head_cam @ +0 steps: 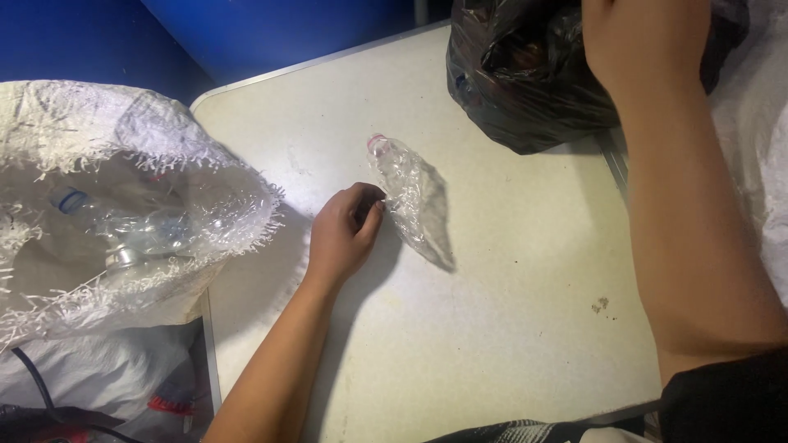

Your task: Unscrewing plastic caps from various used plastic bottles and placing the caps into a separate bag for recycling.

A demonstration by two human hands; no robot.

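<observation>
On the pale worktop [492, 328], seen from my head camera, my left hand [343, 234] lies with its fingers curled together, and the fingertips pinch the edge of a squashed clear plastic bottle [413, 201]. The bottle has a pink cap ring and lies flat near the middle of the worktop, with its cap end pointing away from me.

My right hand [644, 37] is up at the far side, on the top of a black plastic bag [517, 82]. The picture cuts off my fingers there, so I cannot tell if that grip is closed on the bag or just resting on it.

I think a few things could go wrong. My left grip is only on the thin edge of the bottle, and the plastic is smooth and crinkly, so it could slip out and skid away. The black bag sits at the far edge of the worktop, so a hard pull could tip it and spill what is inside.

To my left stands a white woven sack [123, 205] with a frayed rim, wide open, with more clear bottles inside. It is close beside my left hand, with nothing between them. Behind the worktop is a blue wall [246, 33].
</observation>
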